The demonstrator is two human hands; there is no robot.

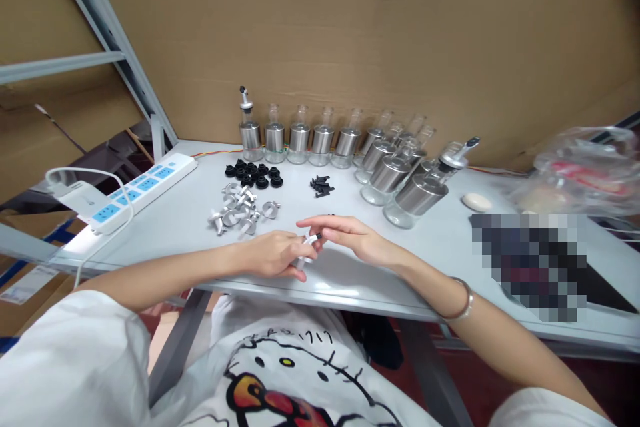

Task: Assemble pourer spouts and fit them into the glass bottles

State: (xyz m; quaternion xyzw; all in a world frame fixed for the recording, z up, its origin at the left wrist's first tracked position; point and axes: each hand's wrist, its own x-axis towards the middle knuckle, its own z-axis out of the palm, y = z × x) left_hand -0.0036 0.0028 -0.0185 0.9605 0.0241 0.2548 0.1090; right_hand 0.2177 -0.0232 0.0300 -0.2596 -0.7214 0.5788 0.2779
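Note:
My left hand (273,253) is closed around a silver-grey pourer spout (304,255) near the table's front edge. My right hand (363,238) meets it from the right, its fingertips closed on a small black flap (319,236) at the spout's tip. The right index finger stretches over the top, partly hiding the contact. Just beyond my left hand lies a pile of loose silver-grey pourer spouts (244,212). Behind these sit several black stoppers (255,175). Small black flaps (321,185) form a loose heap beyond my hands.
Glass oil bottles with steel sleeves (299,137) stand along the back and right. Two wear pourers, including the front-right bottle (420,197). A power strip (143,193) with a white cable lies left. At right are a white oval object (477,202) and a clear plastic bag (585,170).

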